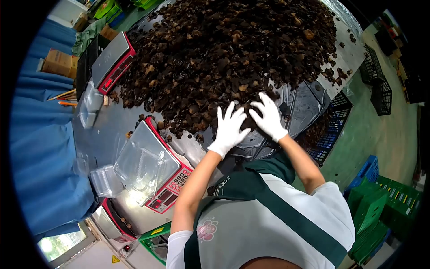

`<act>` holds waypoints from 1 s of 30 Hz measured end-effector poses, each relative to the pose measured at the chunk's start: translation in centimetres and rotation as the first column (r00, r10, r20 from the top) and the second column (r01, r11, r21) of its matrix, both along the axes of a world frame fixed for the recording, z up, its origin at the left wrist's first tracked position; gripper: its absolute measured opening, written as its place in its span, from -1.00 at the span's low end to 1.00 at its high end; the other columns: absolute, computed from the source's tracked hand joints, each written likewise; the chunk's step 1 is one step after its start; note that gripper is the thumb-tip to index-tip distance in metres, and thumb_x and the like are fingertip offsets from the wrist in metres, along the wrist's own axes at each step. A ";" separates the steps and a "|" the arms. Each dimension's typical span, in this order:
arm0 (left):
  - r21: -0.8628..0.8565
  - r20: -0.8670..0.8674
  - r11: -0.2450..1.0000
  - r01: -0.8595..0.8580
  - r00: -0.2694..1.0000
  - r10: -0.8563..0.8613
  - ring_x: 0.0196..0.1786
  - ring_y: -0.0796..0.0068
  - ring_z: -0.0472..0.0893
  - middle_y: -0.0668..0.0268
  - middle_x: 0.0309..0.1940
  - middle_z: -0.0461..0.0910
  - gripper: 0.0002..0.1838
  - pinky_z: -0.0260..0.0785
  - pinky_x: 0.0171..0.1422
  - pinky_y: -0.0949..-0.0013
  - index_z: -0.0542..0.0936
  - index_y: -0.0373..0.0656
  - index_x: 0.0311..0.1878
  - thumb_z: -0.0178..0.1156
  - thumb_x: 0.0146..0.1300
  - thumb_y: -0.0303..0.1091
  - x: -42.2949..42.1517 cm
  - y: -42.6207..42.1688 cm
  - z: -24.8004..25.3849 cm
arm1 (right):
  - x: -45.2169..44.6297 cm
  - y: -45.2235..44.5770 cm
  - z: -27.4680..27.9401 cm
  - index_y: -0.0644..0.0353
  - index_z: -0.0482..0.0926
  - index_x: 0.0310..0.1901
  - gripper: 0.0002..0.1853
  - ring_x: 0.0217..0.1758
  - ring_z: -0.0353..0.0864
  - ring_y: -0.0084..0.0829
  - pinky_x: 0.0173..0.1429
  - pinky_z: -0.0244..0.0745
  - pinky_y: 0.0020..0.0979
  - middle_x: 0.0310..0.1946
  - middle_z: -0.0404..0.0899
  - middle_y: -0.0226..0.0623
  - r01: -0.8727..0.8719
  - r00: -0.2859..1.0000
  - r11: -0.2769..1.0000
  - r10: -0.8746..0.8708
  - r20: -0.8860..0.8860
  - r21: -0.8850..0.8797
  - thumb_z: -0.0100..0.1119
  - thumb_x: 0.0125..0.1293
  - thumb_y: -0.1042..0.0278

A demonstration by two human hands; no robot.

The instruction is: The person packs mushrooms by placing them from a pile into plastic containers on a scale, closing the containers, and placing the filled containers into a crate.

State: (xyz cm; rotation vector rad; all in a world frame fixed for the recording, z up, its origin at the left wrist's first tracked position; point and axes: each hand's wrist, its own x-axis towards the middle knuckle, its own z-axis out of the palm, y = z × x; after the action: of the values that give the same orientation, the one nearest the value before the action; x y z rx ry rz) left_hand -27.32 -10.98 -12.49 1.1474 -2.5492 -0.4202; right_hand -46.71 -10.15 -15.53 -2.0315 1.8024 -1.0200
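A wide heap of dark brown, curled dried pieces (224, 49), which look like fungus, covers much of the table. At its near edge my left hand (230, 129), in a white glove, lies with fingers spread over the pieces. Close to its right, my right hand (268, 117), also gloved in white, rests on the edge of the heap with fingers apart. Neither hand holds anything that I can see. Black plastic sheeting (304, 105) lies under and beside my right hand, with a few loose pieces on it.
At the left stand a red scale (112, 62) and another scale (150, 157) with clear plastic trays (143, 168) on it. More clear containers (106, 181) lie beside it. A dark blue crate (333, 127) is at the right, green crates (365, 206) lower right.
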 end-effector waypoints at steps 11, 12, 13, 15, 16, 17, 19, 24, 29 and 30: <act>0.067 -0.199 0.998 -0.008 0.980 0.021 0.36 -0.09 0.26 0.09 0.34 0.30 -0.20 0.17 0.38 0.01 0.41 -0.16 0.24 0.50 -0.13 -0.23 5.8 9.2 0.0 | -0.9 6.5 5.1 0.14 0.54 0.10 -0.46 0.37 0.27 0.04 0.42 0.18 -0.05 0.27 0.36 0.00 -0.182 0.980 0.982 0.177 0.088 0.045 0.39 0.08 0.14; 0.069 -0.199 0.998 -0.012 0.980 0.026 0.36 -0.09 0.26 0.09 0.34 0.30 -0.20 0.17 0.38 0.01 0.41 -0.16 0.24 0.50 -0.13 -0.23 5.8 9.2 0.4 | -1.8 6.5 5.2 0.15 0.49 0.16 -0.37 0.38 0.28 0.00 0.42 0.20 -0.11 0.29 0.33 0.03 -0.080 0.993 0.993 0.072 0.093 0.087 0.43 0.06 0.10; 0.110 -0.193 0.991 -0.070 0.977 0.091 0.36 -0.11 0.26 0.03 0.37 0.22 -0.10 0.17 0.38 0.01 0.35 -0.16 0.29 0.53 -0.18 -0.21 5.8 9.1 1.0 | -2.9 6.4 5.4 0.14 0.46 0.20 -0.30 0.37 0.28 -0.01 0.42 0.21 -0.13 0.31 0.31 0.03 -0.011 0.996 0.992 -0.001 0.094 0.123 0.45 0.03 0.07; 0.135 -0.097 0.975 -0.175 0.977 0.189 0.35 -0.16 0.23 -0.12 0.44 0.00 0.16 0.17 0.38 0.02 0.18 -0.16 0.40 0.61 -0.35 -0.14 5.9 9.1 1.2 | -4.8 6.5 6.0 0.11 0.33 0.33 -0.07 0.35 0.29 0.01 0.40 0.25 -0.18 0.36 0.25 0.02 0.090 0.994 0.955 -0.104 0.036 0.281 0.52 -0.09 -0.04; 0.154 -0.069 0.963 -0.220 0.970 0.232 0.36 -0.16 0.22 -0.14 0.45 -0.02 0.20 0.17 0.38 0.03 0.17 -0.15 0.41 0.61 -0.37 -0.12 6.0 9.2 1.0 | -5.6 6.8 6.4 0.08 0.22 0.39 0.09 0.31 0.33 0.02 0.35 0.32 -0.15 0.39 0.20 0.02 0.071 0.997 0.914 -0.051 -0.060 0.399 0.56 -0.20 -0.09; 0.180 -0.052 0.954 -0.240 0.966 0.253 0.36 -0.15 0.22 -0.15 0.45 -0.03 0.21 0.17 0.38 0.04 0.17 -0.14 0.41 0.61 -0.38 -0.09 5.9 9.3 0.7 | -5.9 7.3 6.5 0.07 0.16 0.42 0.16 0.29 0.35 0.03 0.29 0.38 -0.14 0.40 0.17 0.03 0.057 0.992 0.888 0.003 -0.128 0.457 0.57 -0.26 -0.10; 0.207 -0.035 0.943 -0.262 0.961 0.275 0.36 -0.14 0.23 -0.16 0.45 -0.04 0.21 0.17 0.38 0.04 0.17 -0.14 0.41 0.60 -0.39 -0.06 5.7 9.1 0.9 | -5.6 8.2 6.6 0.04 0.04 0.46 0.32 0.20 0.42 0.04 0.15 0.51 -0.11 0.43 0.10 0.02 0.031 0.957 0.847 0.128 -0.259 0.531 0.60 -0.40 -0.14; 0.272 0.248 0.906 -0.324 0.933 0.260 0.12 0.00 0.43 -0.10 0.48 -0.06 0.26 0.39 0.11 0.13 0.15 -0.10 0.44 0.58 -0.41 0.03 4.1 7.0 2.8 | -2.6 8.0 5.7 0.04 0.00 0.46 0.34 0.14 0.47 0.02 0.04 0.59 -0.16 0.42 0.06 0.08 0.004 0.916 0.822 0.225 -0.332 0.570 0.66 -0.43 0.07; 0.142 0.245 0.948 -0.284 0.938 0.244 0.04 0.14 0.49 0.03 0.34 0.25 0.14 0.52 -0.08 0.24 0.22 -0.05 0.41 0.56 -0.32 -0.04 2.9 4.8 1.6 | -1.2 6.3 4.9 0.02 -0.02 0.46 0.28 0.20 0.46 0.03 0.10 0.56 -0.14 0.40 0.11 0.08 -0.122 0.943 0.819 0.272 -0.192 0.561 0.63 -0.34 0.15; 0.125 0.174 0.955 -0.268 0.954 0.245 0.07 0.14 0.49 0.10 0.29 0.30 0.07 0.53 -0.04 0.22 0.26 -0.02 0.39 0.54 -0.29 -0.07 2.7 4.8 1.2 | -0.9 6.1 4.9 0.01 0.01 0.45 0.25 0.21 0.45 0.03 0.12 0.55 -0.14 0.40 0.13 0.07 -0.176 0.939 0.814 0.308 -0.155 0.553 0.63 -0.31 0.17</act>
State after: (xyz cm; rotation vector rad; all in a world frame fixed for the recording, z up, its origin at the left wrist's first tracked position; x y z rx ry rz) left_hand -24.64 -6.15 -11.27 1.6029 -2.4833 -0.4758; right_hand -47.58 -4.05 -10.65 -1.9997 1.6242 -0.1634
